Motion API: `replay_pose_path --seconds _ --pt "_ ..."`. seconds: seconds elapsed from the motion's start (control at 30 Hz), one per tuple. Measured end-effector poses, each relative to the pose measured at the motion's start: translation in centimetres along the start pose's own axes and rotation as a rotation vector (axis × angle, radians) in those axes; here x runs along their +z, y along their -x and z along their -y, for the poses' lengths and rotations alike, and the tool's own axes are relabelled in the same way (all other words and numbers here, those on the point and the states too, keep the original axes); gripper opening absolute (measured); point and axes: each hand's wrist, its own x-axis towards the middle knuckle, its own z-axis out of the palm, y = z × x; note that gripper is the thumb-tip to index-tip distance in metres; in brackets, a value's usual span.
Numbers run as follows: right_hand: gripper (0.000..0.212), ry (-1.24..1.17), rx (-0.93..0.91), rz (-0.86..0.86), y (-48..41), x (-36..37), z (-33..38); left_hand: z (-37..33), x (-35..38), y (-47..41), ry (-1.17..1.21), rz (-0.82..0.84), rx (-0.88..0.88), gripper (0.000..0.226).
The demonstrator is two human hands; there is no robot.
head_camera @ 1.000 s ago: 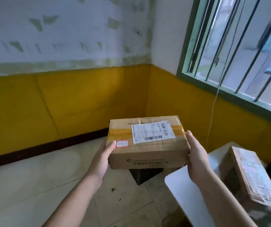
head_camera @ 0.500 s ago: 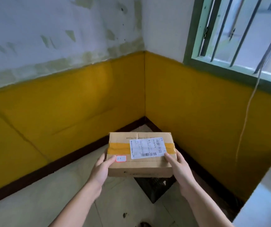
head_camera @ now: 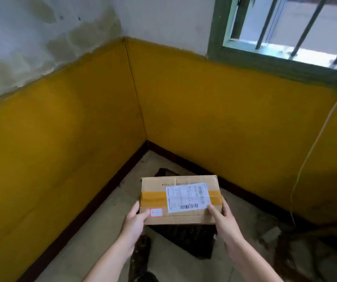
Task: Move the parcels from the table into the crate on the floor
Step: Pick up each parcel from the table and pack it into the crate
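A brown cardboard parcel (head_camera: 181,197) with yellow tape and a white shipping label is held level between both hands, low over the floor. My left hand (head_camera: 134,220) grips its near left corner, thumb on top by a small red sticker. My right hand (head_camera: 223,217) grips the near right corner, thumb on top at the label's edge. Directly under the parcel sits a dark latticed crate (head_camera: 186,237) in the room's corner; the parcel hides most of it, and only its near wall and a far corner show.
Yellow-painted walls (head_camera: 72,139) meet in a corner right behind the crate. A thin pale cord (head_camera: 314,149) hangs down the right wall from the barred window (head_camera: 285,27). A dark shoe (head_camera: 141,259) shows on the floor below my left arm.
I turned away from the table, which has left the view along with the other parcel. The parcel has gone down and forward to sit just over the crate.
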Motion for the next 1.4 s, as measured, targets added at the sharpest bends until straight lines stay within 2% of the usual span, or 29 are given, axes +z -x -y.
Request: replay_pose_path --seconds 0.1,0.2,0.3,0.43,0.57,0.63,0.7,0.87,1.0,1.07,1.27,1.4 --pt "0.069 -0.062 0.123 -0.105 -2.2 4.7 -1.5 -0.5 -2.6 -6.6 -0.079 0.130 -0.029 0.043" --pt "0.065 -0.063 0.202 -0.213 -3.3 8.1 -2.4 -1.5 -4.5 -10.9 -0.146 0.226 -0.045 0.048" --pt "0.066 -0.078 0.286 -0.299 -4.7 10.1 -3.2 -1.7 -5.0 -14.4 -0.161 0.264 -0.061 0.050" --pt "0.071 -0.109 0.416 -0.330 -7.9 11.4 -5.0 -0.2 -4.0 -18.5 -0.159 0.261 -0.109 0.052" --pt "0.061 -0.209 0.484 -0.358 -13.3 11.6 -8.9 2.6 -1.7 -23.7 -0.069 0.338 -0.283 0.046" --pt "0.055 -0.249 0.488 -0.412 -16.3 11.8 -11.6 4.6 -0.5 -26.4 -0.070 0.359 -0.313 0.044" --pt "0.053 -0.299 0.504 -0.445 -19.5 12.3 -14.6 6.7 1.0 -29.3 -0.090 0.341 -0.301 0.039" --pt "0.055 -0.363 0.510 -0.483 -28.3 12.9 -22.8 13.2 4.8 -38.2 -0.113 0.231 -0.356 0.010" --pt "0.071 -0.318 0.535 -0.484 -35.9 12.6 -28.6 18.7 7.3 -44.8 -0.094 0.163 -0.422 0.024" --pt "0.073 -0.302 0.543 -0.454 -39.4 12.6 -31.1 20.9 8.5 -47.6 -0.071 0.105 -0.435 0.021" --pt "0.066 -0.307 0.507 -0.486 -46.9 13.8 -35.4 24.5 11.4 -54.8 0.005 0.000 -0.435 0.019" --pt "0.060 -0.262 0.461 -0.528 -49.6 15.4 -37.3 25.7 12.1 -57.8 -0.008 0.016 -0.433 0.034"
